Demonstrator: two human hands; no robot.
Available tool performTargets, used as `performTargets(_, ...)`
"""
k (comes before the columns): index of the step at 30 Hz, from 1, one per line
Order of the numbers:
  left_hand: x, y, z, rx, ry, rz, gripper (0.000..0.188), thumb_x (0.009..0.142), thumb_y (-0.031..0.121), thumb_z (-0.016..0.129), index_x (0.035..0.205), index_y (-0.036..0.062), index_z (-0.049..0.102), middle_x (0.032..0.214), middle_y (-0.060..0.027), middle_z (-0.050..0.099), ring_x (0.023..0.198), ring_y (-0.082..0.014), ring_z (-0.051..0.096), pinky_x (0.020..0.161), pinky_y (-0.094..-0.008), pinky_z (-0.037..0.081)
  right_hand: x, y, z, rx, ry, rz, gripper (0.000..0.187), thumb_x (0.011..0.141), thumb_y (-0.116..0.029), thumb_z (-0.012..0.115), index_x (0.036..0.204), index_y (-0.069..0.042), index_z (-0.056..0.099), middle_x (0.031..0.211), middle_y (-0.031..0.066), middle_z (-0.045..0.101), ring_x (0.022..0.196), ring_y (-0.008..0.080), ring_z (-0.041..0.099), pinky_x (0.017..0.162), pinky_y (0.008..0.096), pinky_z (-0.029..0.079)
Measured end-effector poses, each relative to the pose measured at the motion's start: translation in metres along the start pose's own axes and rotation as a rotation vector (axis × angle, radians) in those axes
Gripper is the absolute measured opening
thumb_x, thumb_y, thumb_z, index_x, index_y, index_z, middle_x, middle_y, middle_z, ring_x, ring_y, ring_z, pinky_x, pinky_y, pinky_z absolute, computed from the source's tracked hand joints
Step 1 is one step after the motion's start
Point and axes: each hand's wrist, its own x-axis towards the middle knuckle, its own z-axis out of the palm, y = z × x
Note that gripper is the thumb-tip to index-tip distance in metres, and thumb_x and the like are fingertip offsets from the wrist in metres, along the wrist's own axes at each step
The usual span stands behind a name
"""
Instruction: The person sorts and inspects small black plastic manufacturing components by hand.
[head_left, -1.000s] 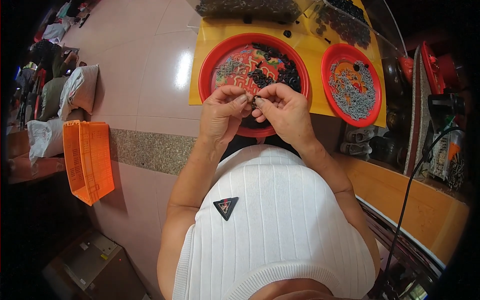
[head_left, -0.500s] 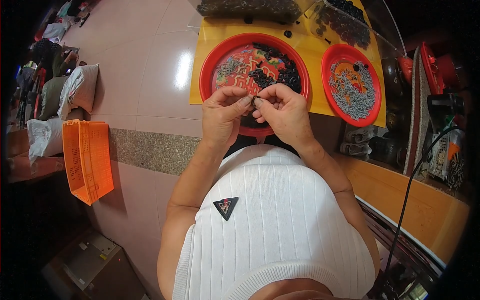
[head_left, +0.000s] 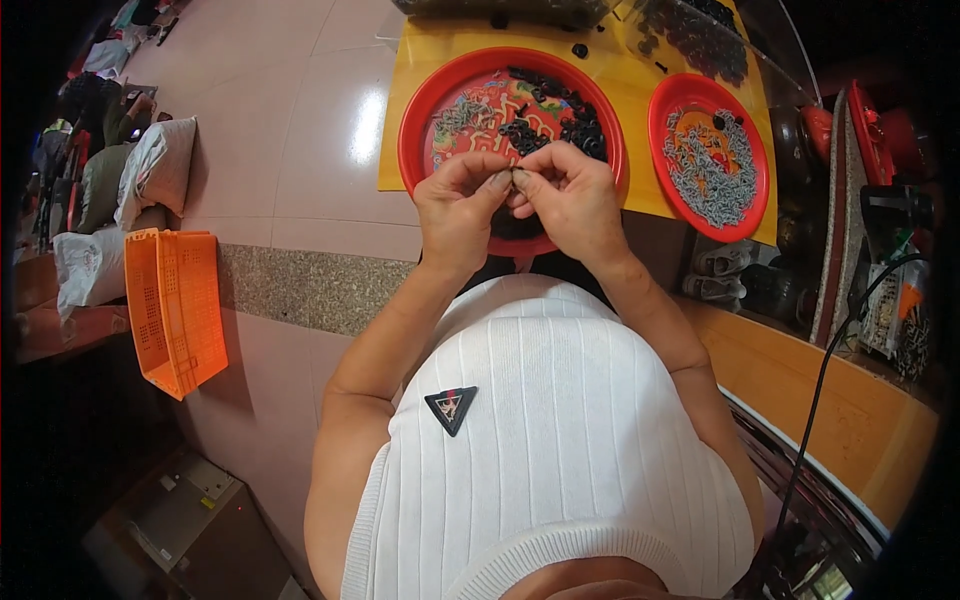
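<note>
Above the near part of a big round red tray (head_left: 409,125), my left hand (head_left: 458,208) and my right hand (head_left: 577,205) meet fingertip to fingertip. Both are closed in a pinch on a small dark part (head_left: 514,171), mostly covered by the fingers, so its exact kind cannot be made out. Inside the tray, silver screws (head_left: 457,117) lie at the left and small black ring-like parts (head_left: 584,132) are heaped at the right. A smaller red tray (head_left: 656,130) to the right holds many silver screws (head_left: 712,192) and a black piece.
The trays are on a yellow table (head_left: 640,190). Clear bins (head_left: 690,45) of black parts stand at its far side. An orange crate (head_left: 175,310) and white sacks (head_left: 160,165) are on the left. A black cable (head_left: 822,385) runs down the right; another person sits far left.
Both hands, still pinched together, appear slightly higher in the view. The small part has turned or sunk between the fingertips and shows less. The whole view has shifted a little.
</note>
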Motion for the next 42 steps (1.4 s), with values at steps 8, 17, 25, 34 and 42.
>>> performTargets(8, 0.006, 0.024, -0.03, 0.43, -0.02, 0.058, 0.02, 0.072, -0.001, 0.063, 0.091, -0.0012, 0.059, 0.079, -0.0051, 0.06, 0.07, -0.0141, 0.057, 0.064, -0.0234, 0.047, 0.003, 0.003, -0.033, 0.235, 0.04, 0.053, 0.007, 0.08, 0.001, 0.054, 0.085, 0.005, 0.053, 0.069, 0.0079, 0.057, 0.061, 0.012, 0.059, 0.052, 0.0202, 0.051)
performTargets(17, 0.011, 0.035, -0.023, 1.491, -0.659, 0.322, 0.011, 0.056, 0.004, 0.066, 0.067, 0.0053, 0.063, 0.074, -0.0082, 0.055, 0.077, -0.0276, 0.05, 0.066, -0.0363, 0.039, -0.003, 0.008, -0.043, 0.23, 0.027, 0.083, 0.007, 0.08, -0.001, 0.054, 0.085, 0.004, 0.054, 0.069, 0.0066, 0.057, 0.058, 0.0109, 0.058, 0.051, 0.0196, 0.049)
performTargets(25, 0.01, 0.028, -0.014, 1.651, -0.791, 0.237, 0.011, 0.058, 0.003, 0.063, 0.068, 0.0036, 0.062, 0.075, -0.0097, 0.053, 0.081, -0.0281, 0.05, 0.07, -0.0391, 0.036, -0.005, 0.009, -0.04, 0.21, 0.003, 0.112, 0.006, 0.079, -0.001, 0.054, 0.083, 0.004, 0.053, 0.069, 0.0069, 0.057, 0.059, 0.0109, 0.059, 0.051, 0.0203, 0.049)
performTargets(34, 0.023, 0.026, -0.025, 0.959, -0.513, 0.14, 0.007, 0.071, -0.001, 0.058, 0.077, -0.0001, 0.056, 0.075, -0.0063, 0.054, 0.072, -0.0198, 0.051, 0.06, -0.0322, 0.038, 0.004, 0.011, -0.039, 0.235, 0.0, 0.125, 0.007, 0.079, -0.001, 0.054, 0.084, 0.004, 0.053, 0.069, 0.0069, 0.057, 0.059, 0.0106, 0.059, 0.05, 0.0199, 0.048)
performTargets(42, 0.019, 0.022, -0.022, -0.126, -0.171, -0.404, 0.018, 0.078, -0.001, 0.056, 0.096, 0.0014, 0.056, 0.08, -0.0046, 0.058, 0.065, -0.0117, 0.056, 0.055, -0.023, 0.048, 0.002, -0.001, -0.025, 0.259, -0.04, 0.113, 0.008, 0.08, -0.001, 0.053, 0.086, 0.003, 0.053, 0.07, 0.0063, 0.057, 0.06, 0.0096, 0.058, 0.051, 0.0195, 0.048)
